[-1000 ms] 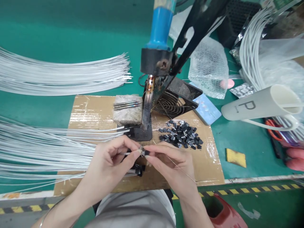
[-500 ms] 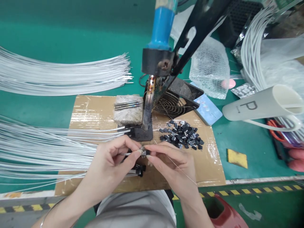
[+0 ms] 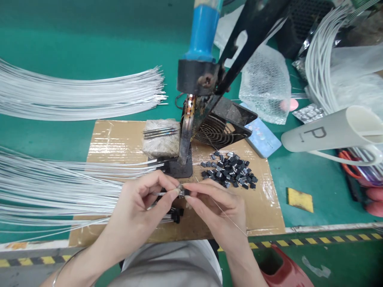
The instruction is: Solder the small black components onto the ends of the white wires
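My left hand [image 3: 139, 209] pinches the end of a thin white cable between thumb and forefinger. Against it, my right hand [image 3: 223, 203] grips a small black connector [image 3: 187, 192] with silvery contacts; my fingertips partly cover the joint. A thin silvery wire [image 3: 229, 218], like solder, runs across the right palm. Below my fingers lie cable ends with black connectors [image 3: 177, 215] on them. Just beyond my hands, a blue-handled soldering iron [image 3: 204, 34] points down in its black stand [image 3: 239, 52]. A pile of loose black connectors [image 3: 230, 171] lies right of the stand's base.
Brown cardboard [image 3: 110, 139] covers part of the green table. White cable bundles [image 3: 74, 97] lie at the left. A wrapped block [image 3: 161, 145], black fan [image 3: 221, 129], blue box [image 3: 263, 137], white mug [image 3: 323, 135] and yellow sponge [image 3: 300, 200] stand around. A red stool [image 3: 284, 269] is below right.
Both hands keep the same grip at almost the same place. The thin wire across my right hand has shifted slightly, and the view has moved a little.
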Demonstrator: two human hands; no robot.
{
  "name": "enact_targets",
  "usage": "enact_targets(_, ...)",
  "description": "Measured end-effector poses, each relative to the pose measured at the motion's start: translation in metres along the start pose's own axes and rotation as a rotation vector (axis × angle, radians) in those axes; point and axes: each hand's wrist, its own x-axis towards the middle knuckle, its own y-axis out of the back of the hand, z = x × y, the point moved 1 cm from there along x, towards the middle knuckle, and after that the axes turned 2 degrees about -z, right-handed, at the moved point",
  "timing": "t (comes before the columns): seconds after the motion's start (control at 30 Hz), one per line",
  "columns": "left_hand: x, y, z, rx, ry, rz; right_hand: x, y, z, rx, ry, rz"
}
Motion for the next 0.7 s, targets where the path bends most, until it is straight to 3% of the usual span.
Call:
enact_targets(0.2,0.001,-0.002,0.001,0.082,-0.016,0.041,-0.002,-0.002,0.0,-0.031,0.034,0.004)
enact_targets(0.43,0.008,-0.005,0.011,0.101,0.032,0.097,-0.012,0.001,-0.009,-0.452,0.147,0.062)
enact_targets(0.7,0.012,-0.004,0.013,0.163,0.034,0.107,-0.015,-0.004,-0.006,-0.479,0.144,0.129)
